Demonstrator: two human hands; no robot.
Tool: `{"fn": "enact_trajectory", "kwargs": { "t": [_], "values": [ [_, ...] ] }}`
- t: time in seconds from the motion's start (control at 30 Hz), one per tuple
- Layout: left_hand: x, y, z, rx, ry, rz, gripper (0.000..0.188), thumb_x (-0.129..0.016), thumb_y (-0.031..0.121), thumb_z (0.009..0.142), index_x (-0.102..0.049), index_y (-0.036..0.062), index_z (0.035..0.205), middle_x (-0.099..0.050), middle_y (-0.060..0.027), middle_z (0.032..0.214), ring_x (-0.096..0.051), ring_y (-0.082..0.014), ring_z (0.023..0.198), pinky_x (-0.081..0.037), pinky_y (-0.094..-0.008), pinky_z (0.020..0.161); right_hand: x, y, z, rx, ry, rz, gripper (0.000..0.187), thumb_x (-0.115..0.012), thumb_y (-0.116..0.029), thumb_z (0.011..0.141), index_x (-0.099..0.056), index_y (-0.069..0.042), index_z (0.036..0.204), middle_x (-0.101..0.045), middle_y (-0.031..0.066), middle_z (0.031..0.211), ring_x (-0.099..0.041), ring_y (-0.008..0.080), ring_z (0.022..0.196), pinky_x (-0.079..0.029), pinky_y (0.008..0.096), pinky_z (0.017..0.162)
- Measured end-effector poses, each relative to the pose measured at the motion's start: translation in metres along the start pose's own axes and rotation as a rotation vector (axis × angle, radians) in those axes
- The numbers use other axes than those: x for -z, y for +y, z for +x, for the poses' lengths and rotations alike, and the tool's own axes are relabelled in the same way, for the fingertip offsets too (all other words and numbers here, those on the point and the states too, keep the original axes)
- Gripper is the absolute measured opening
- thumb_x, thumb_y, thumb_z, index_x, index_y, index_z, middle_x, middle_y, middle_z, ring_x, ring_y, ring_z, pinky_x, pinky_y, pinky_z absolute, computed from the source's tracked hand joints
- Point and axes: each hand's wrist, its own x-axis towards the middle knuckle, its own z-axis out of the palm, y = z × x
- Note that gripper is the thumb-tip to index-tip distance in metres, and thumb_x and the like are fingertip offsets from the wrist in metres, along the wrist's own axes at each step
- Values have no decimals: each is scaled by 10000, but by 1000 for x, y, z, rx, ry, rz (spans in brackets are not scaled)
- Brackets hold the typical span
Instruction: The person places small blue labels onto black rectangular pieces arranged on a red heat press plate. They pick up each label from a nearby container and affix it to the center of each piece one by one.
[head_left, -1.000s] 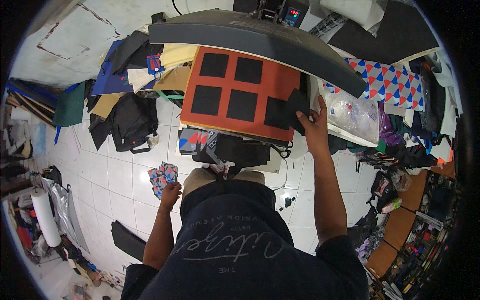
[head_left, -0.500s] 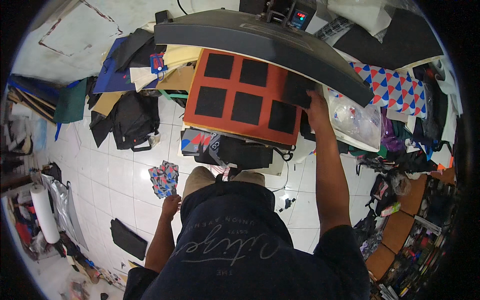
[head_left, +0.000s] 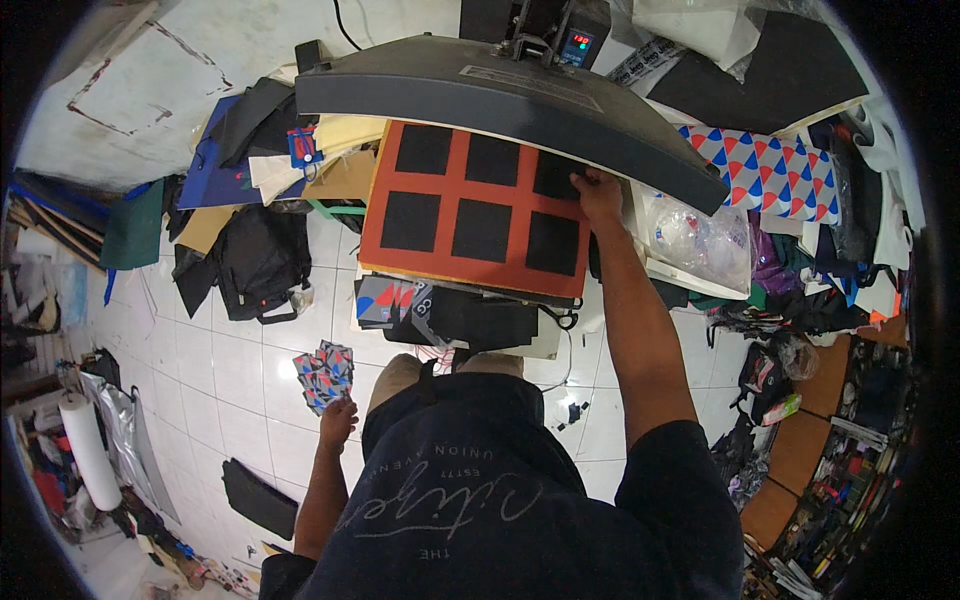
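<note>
My right hand (head_left: 602, 203) is at the far right of an orange-brown pad (head_left: 448, 180), its fingers closed at the edge of a black square piece (head_left: 560, 176). Several more black squares, such as a near-left one (head_left: 410, 221), lie in two rows on the pad. Above the pad's far side hangs the raised grey upper plate of a heat press (head_left: 500, 92), hiding part of the far row. Low at the left, over the floor, my left hand (head_left: 339, 424) grips a fanned bunch of grey, red and blue patterned pieces (head_left: 324, 376).
Under the pad sit dark folded pieces (head_left: 470, 318) and black-handled scissors (head_left: 562, 318). A white tray with clear plastic (head_left: 695, 235) stands at the right, beside a patterned sheet (head_left: 765, 172). A black bag (head_left: 262, 255) lies left. The press has a lit display (head_left: 578, 45).
My right hand has moved left along the pad, and the black square at its fingers has shifted left into line with the others. My left hand still holds the patterned bunch.
</note>
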Motion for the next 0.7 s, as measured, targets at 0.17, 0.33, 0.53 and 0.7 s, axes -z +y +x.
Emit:
{"fn": "enact_trajectory", "kwargs": {
  "t": [0.17, 0.33, 0.53, 0.7],
  "values": [
    [2, -27, 0, 28, -16, -71, 257, -580, 201, 850, -621, 14, 1021, -630, -44, 817, -598, -133, 661, -459, -264, 540, 0, -23, -11, 46, 69, -129, 471, -782, -303, 707, -637, 6, 1032, -665, 143, 1001, -633, 262, 968, -469, 354, 860],
    [1, -21, -2, 49, 23, -22, 264, -590, 205, 846, -622, 16, 1026, -628, -33, 818, -592, -128, 662, -454, -264, 543, 3, -34, -15, 33, 77, -200, 416, -772, -304, 708, -644, -38, 1001, -664, 146, 1007, -625, 328, 975, -473, 395, 866],
    [-2, -1, -8, -14, -13, 29, 248, -597, 216, 833, -631, 30, 994, -606, -9, 777, -580, -116, 657, -449, -262, 554, 4, -34, -20, 354, 267, -382, 419, -751, -335, 736, -621, -42, 1006, -641, 162, 944, -619, 351, 918, -481, 417, 814],
    [0, -12, -6, -15, 1, -39, 257, -599, 223, 843, -615, 22, 1003, -607, -14, 779, -580, -115, 657, -453, -261, 556, 15, -67, -63, 412, 320, -265, 354, -700, -369, 805, -608, -50, 931, -598, 129, 798, -598, 310, 728, -473, 405, 686]
  ]
}}
